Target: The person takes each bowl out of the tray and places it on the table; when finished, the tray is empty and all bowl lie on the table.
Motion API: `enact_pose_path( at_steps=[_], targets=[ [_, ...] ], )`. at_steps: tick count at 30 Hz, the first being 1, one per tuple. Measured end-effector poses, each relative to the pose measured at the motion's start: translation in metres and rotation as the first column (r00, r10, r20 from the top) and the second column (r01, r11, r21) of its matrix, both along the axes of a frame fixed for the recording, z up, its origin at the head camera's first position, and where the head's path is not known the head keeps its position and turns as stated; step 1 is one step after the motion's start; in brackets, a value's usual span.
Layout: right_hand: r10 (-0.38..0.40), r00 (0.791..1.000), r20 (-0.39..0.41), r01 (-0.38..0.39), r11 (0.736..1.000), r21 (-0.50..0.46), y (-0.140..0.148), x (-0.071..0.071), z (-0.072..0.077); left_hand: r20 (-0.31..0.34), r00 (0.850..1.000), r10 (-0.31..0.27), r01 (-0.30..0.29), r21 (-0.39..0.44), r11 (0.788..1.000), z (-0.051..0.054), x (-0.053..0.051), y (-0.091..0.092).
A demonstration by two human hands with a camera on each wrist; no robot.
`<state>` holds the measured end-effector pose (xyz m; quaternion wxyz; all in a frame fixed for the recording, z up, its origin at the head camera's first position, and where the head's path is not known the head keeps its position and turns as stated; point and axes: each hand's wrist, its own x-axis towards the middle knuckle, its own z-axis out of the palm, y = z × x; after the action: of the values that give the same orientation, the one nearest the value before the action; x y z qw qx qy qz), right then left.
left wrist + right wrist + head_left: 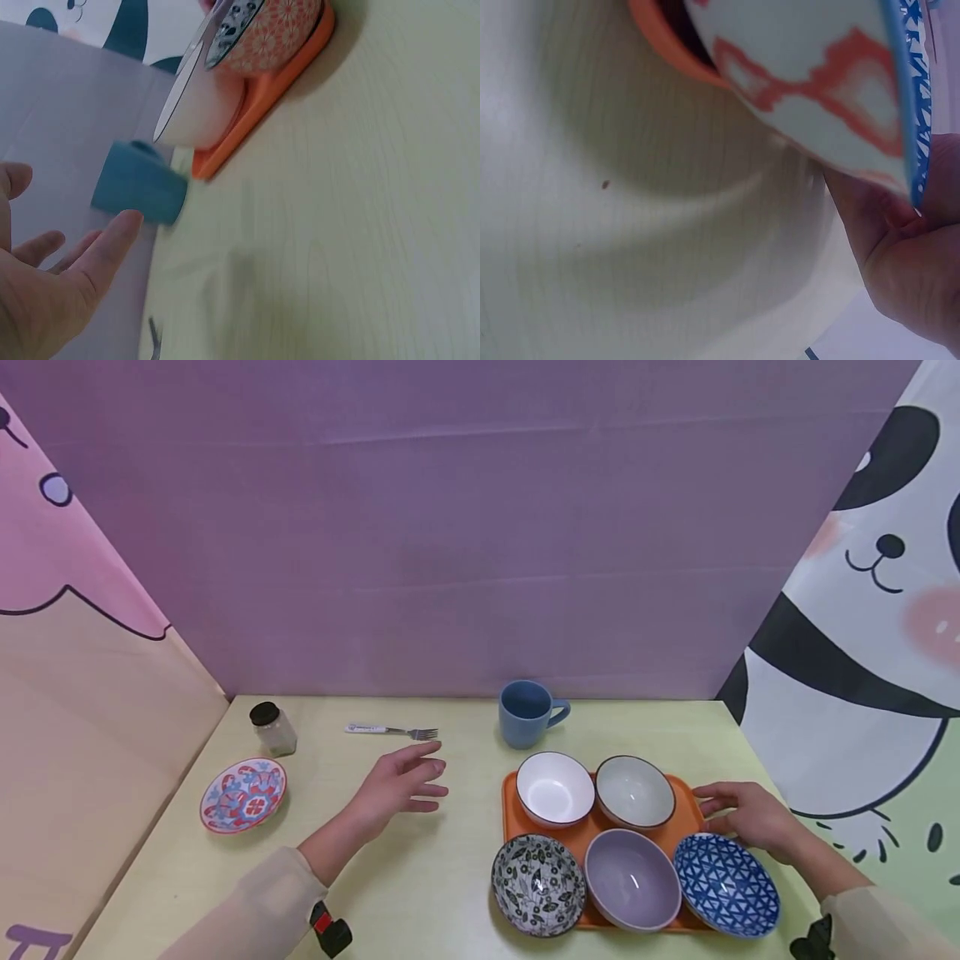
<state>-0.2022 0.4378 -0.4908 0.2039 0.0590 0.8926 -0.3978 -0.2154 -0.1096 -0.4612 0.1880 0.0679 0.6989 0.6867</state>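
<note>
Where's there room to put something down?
Bare table lies either side of the left hand, toward the plate and toward the orange tray, and right of the mug, behind the bowls. The tray is crowded: bowls nearly rim to rim, the right hand at its edge.

Left sleeve (258, 902): pale beige cloth, plain, loose, softly creased, ending short of the hand. Right sleeve (885, 920): same pale beige, likewise ending short of the hand. Left wrist camera (334, 937): small black block, red patch on its mount. Right wrist camera (813, 941): black, irregular outline, details indistinct. Left hand (401, 783), right hand (750, 817): bare.
</note>
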Motion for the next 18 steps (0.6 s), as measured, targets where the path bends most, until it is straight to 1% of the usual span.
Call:
enact_pose_path(
  at_steps=[4, 7, 10, 14, 18],
  targets=[
    [-0.023, 1.000, 0.013, 0.024, 1.000, -0.011, 0.001, 0.000, -0.001, 0.027, 0.998, -0.055, 0.055, -0.001, 0.999, -0.008, -0.004, 0.020],
    [-0.020, 1.000, 0.006, 0.020, 1.000, 0.004, 0.000, 0.001, -0.002, 0.049, 0.995, -0.087, 0.088, -0.020, 0.996, -0.013, -0.006, 0.034],
    [-0.008, 1.000, -0.008, 0.008, 1.000, 0.022, -0.002, 0.001, -0.001, 0.074, 0.991, -0.111, 0.114, -0.033, 0.993, -0.017, -0.008, 0.046],
    [-0.009, 1.000, -0.014, 0.009, 0.999, 0.031, -0.002, 0.002, -0.001, 0.103, 0.984, -0.143, 0.146, -0.027, 0.989, -0.022, -0.012, 0.060],
    [-0.015, 1.000, -0.012, 0.015, 1.000, 0.028, 0.000, 0.002, -0.001, 0.113, 0.980, -0.163, 0.167, -0.032, 0.985, -0.024, -0.015, 0.074]
  ],
)
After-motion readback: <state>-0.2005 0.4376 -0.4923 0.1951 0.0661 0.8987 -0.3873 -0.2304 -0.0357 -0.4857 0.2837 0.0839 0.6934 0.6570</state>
